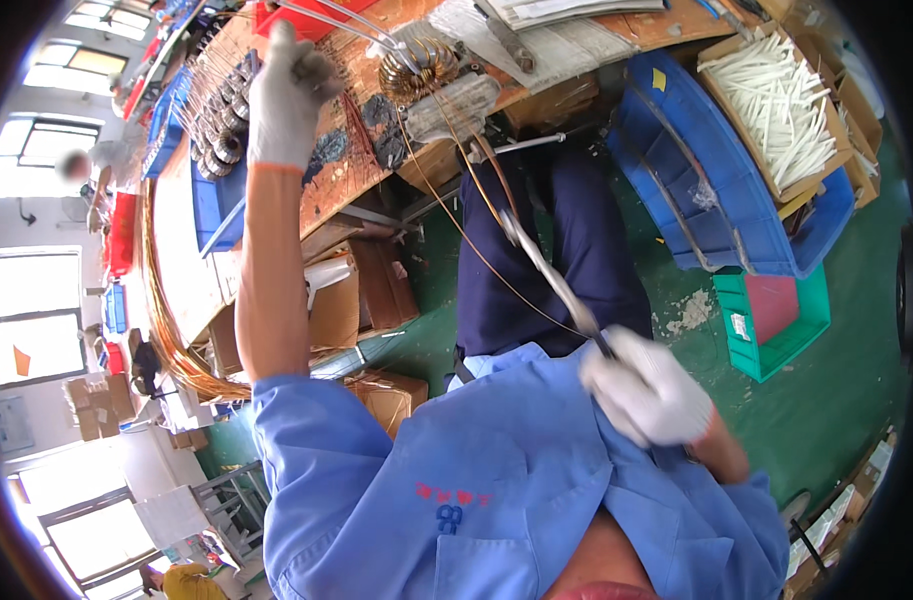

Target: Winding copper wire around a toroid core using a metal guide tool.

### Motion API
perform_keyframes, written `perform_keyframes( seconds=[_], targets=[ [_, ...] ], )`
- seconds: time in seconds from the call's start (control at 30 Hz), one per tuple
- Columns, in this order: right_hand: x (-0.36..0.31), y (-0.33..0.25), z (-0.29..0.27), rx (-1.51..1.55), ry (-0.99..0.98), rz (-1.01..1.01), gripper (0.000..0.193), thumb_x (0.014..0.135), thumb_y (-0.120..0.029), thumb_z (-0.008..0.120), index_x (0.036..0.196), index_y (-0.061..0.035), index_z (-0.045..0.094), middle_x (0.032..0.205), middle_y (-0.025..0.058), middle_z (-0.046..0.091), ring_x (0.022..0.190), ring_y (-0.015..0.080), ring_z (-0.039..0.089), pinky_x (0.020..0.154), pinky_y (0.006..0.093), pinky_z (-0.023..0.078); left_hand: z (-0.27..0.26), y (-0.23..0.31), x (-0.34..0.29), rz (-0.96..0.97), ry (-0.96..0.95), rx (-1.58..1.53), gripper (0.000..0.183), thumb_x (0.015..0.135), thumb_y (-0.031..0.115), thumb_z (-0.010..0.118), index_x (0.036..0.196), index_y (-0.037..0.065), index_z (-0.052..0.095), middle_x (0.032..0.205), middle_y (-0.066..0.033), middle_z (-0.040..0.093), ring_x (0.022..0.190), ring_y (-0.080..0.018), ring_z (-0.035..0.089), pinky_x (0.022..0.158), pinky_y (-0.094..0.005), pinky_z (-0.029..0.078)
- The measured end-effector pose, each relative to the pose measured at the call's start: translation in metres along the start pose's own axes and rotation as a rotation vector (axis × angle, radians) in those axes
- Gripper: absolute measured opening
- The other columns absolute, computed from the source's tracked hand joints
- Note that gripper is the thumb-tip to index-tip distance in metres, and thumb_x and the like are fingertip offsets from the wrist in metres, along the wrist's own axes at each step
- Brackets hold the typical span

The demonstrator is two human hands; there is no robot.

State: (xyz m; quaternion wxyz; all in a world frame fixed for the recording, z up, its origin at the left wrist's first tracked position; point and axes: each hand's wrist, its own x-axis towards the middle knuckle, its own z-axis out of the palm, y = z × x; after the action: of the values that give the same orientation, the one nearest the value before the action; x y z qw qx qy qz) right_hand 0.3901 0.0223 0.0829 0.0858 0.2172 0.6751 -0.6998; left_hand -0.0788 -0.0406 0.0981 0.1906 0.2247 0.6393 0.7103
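My gloved left hand (291,95) is raised over the bench at the upper left. Its fingers are curled closed, and what they hold, if anything, cannot be made out. To its right, a ring-shaped copper wire coil (416,70) sits at the bench edge, with thin metal rods (361,30) reaching to it. Copper wire (476,180) runs from the coil toward my lap. Its strands meet the far end of a long silver metal tool (556,275). My gloved right hand (646,390), smeared by motion, is wrapped round the tool's dark near end by my chest.
Finished-looking wound coils (216,135) stand in rows at the left of the bench (341,195). A large bundle of copper wire (161,300) hangs beyond. On the right are a blue bin (666,160), a carton of white strips (776,100) and a green crate (776,330).
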Motion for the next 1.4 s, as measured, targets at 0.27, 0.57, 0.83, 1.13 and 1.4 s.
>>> perform_keyframes(
  seconds=[0.27, 0.57, 0.83, 1.13, 1.4],
  targets=[
    [-0.108, 0.057, -0.012, 0.002, -0.310, -0.328, 0.020, 0.095, -0.020, 0.080, 0.106, -0.0070, 0.071, 0.077, 0.0069, 0.075, 0.066, 0.0219, 0.075, 0.057, 0.0338, 0.055, 0.084, 0.020, -0.043, 0.831, -0.066, 0.945, 0.074, 0.099, 0.062, 0.058, 0.136, -0.002, 0.054, 0.114, -0.0189, 0.067, 0.098, -0.0300, 0.067, 0.089, -0.0432, 0.054],
    [-0.084, 0.043, -0.002, -0.067, -0.339, -0.427, 0.022, 0.094, -0.022, 0.082, 0.108, -0.0086, 0.072, 0.084, 0.0045, 0.076, 0.063, 0.0248, 0.073, 0.055, 0.0338, 0.054, 0.069, 0.052, -0.010, 0.989, -0.173, 0.971, 0.046, 0.109, 0.035, 0.051, 0.142, 0.003, 0.058, 0.139, -0.0121, 0.065, 0.115, -0.0247, 0.066, 0.094, -0.0373, 0.054],
    [-0.034, 0.009, -0.016, -0.028, -0.422, -0.516, 0.016, 0.098, -0.020, 0.076, 0.106, -0.0076, 0.071, 0.081, 0.0041, 0.071, 0.070, 0.0156, 0.072, 0.060, 0.0304, 0.052, 0.086, 0.028, -0.110, 0.579, -0.358, 0.386, 0.017, 0.097, 0.012, 0.069, 0.109, -0.001, 0.068, 0.081, -0.0062, 0.067, 0.077, -0.0178, 0.067, 0.078, -0.0347, 0.057],
    [0.128, -0.029, 0.021, 0.699, -0.052, -0.082, 0.026, 0.111, -0.025, 0.052, 0.101, -0.0008, 0.058, 0.066, 0.0005, 0.049, 0.042, 0.0091, 0.047, 0.035, 0.0280, 0.034, 0.101, 0.050, 0.029, 0.098, -0.265, -0.430, 0.053, 0.114, 0.047, 0.042, 0.069, 0.019, 0.041, 0.056, 0.0060, 0.025, 0.047, -0.0120, 0.022, 0.042, -0.0313, 0.018],
    [0.214, -0.062, 0.009, 0.923, -0.092, -0.180, 0.033, 0.112, -0.033, 0.055, 0.104, -0.0017, 0.059, 0.070, 0.0006, 0.052, 0.043, 0.0084, 0.049, 0.034, 0.0273, 0.040, 0.090, -0.041, 0.088, -0.241, -0.060, -0.663, 0.052, 0.109, 0.053, 0.050, 0.075, 0.016, 0.058, 0.056, 0.0073, 0.029, 0.045, -0.0097, 0.028, 0.039, -0.0289, 0.022]
  ],
)
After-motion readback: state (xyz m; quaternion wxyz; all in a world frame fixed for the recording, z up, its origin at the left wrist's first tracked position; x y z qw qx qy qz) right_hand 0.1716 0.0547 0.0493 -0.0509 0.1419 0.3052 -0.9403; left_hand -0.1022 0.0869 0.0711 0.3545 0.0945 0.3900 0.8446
